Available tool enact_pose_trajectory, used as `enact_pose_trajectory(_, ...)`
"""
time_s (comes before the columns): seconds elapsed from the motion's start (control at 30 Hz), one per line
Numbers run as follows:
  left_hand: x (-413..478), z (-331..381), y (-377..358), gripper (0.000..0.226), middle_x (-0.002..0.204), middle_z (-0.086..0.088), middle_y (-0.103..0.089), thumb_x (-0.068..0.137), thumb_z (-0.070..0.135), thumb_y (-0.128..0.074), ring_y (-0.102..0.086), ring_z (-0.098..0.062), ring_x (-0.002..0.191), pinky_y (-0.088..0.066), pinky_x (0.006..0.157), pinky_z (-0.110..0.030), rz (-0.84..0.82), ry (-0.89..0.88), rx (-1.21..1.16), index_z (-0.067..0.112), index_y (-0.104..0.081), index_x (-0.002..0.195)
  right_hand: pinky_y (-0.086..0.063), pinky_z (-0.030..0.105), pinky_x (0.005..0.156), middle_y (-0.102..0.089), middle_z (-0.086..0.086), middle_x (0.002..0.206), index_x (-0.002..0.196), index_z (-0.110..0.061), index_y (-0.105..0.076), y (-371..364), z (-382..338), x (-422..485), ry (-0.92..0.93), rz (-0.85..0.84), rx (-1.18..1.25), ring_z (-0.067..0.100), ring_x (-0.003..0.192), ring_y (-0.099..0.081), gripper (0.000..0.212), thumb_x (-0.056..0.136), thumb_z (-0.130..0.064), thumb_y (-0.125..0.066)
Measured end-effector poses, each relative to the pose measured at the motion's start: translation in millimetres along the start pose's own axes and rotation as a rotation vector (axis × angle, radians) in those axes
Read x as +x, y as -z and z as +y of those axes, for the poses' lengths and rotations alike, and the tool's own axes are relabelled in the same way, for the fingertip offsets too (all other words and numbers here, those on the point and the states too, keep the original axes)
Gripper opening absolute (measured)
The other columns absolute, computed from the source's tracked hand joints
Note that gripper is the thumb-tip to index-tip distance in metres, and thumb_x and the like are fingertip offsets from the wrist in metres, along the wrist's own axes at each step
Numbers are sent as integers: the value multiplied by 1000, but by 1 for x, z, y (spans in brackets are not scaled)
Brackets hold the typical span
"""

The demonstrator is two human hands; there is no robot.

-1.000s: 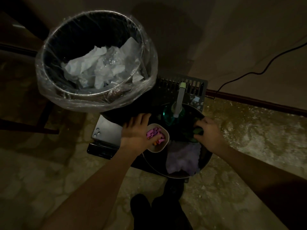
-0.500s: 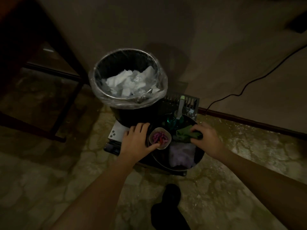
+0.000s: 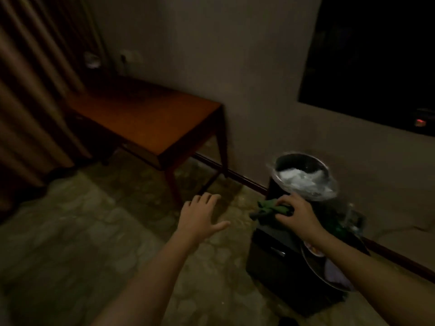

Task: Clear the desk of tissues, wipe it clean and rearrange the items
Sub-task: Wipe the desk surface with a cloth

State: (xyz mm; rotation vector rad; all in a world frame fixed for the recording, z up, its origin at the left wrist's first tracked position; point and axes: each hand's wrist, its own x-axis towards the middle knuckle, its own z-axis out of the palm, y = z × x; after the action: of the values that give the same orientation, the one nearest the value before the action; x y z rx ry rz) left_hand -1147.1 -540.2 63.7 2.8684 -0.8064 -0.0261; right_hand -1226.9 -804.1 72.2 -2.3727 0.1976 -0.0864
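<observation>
Right hand [image 3: 297, 214] tight on green cloth [image 3: 270, 209], bin [image 3: 296, 162] of tissues [image 3: 303, 178] just beyond; left hand [image 3: 200, 217] spread, empty.

A dim room in a home or hotel — hard to tell which. Heavy curtains [image 3: 35, 90] hang beside a plain wooden desk [image 3: 146, 118] on patterned carpet [image 3: 70, 231] — and a plastic-lined waste bin [image 3: 275, 188] stands by the wall [image 3: 247, 78].
</observation>
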Motion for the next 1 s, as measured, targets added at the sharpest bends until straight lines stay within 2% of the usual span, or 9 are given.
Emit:
enact_pose_trajectory(0.1,-24,-58,41,83,144,4,-38,80,76,-48,-40,-20,130,-36,104,-39,23,155,-10,30,-27,147,-40,15,71,-48,-3,97,84,-28,-58,-24,-71,21,113,-77,42,14,91,-51,25,79,-8,-72)
enact_pose_trajectory(0.2,-34,-105,69,82,142,5,-40,79,76,-50,-42,-18,128,-39,101,-39,98,264,-47,31,-30,144,-43,19,74,-48,-2,100,89,-26,-58,-49,-125,48,219,-152,20,13,91,-51,20,81,-12,-71)
enact_pose_trajectory(0.3,-36,-142,77,84,142,4,-40,79,76,-50,-42,-19,128,-39,99,-37,89,306,3,30,-29,145,-41,14,71,-47,-4,102,92,-23,-59,-76,-159,79,272,-206,3,9,91,-51,19,82,-14,-71)
enact_pose_trajectory(0.47,-8,-206,88,84,145,2,-37,80,74,-51,-38,-21,132,-36,104,-39,47,380,81,29,-27,147,-44,16,72,-46,-5,106,91,-28,-57,-113,-196,156,342,-274,19,12,98,-52,21,82,-14,-71)
enact_pose_trajectory(0.6,32,-253,110,85,146,2,-37,80,74,-52,-38,-20,132,-37,105,-39,56,448,42,30,-26,147,-46,18,76,-45,-3,111,97,-23,-57,-132,-239,231,436,-300,-13,11,104,-49,21,84,-13,-69)
enact_pose_trajectory(0.67,50,-277,120,83,143,2,-40,80,73,-52,-40,-20,130,-38,103,-38,50,471,42,30,-27,147,-44,12,69,-45,-3,112,100,-21,-58,-139,-261,266,457,-312,-6,11,105,-48,21,84,-12,-69)
enact_pose_trajectory(0.73,65,-300,129,82,141,1,-42,81,72,-53,-41,-21,128,-39,101,-38,60,489,55,29,-28,146,-42,10,68,-45,-3,112,101,-18,-59,-147,-279,296,465,-315,-4,11,104,-47,21,84,-12,-69)
enact_pose_trajectory(0.9,107,-361,135,81,141,-1,-41,82,72,-51,-41,-23,129,-37,100,-40,38,514,75,28,-27,147,-47,20,82,-46,-2,108,99,-16,-60,-186,-304,362,429,-304,-22,13,101,-50,19,84,-11,-70)
enact_pose_trajectory(1.0,137,-403,126,82,143,-2,-40,83,71,-51,-41,-23,129,-37,101,-39,-1,485,67,27,-27,147,-50,23,82,-45,-2,107,98,-17,-59,-218,-312,395,378,-300,-42,15,100,-50,19,83,-11,-70)
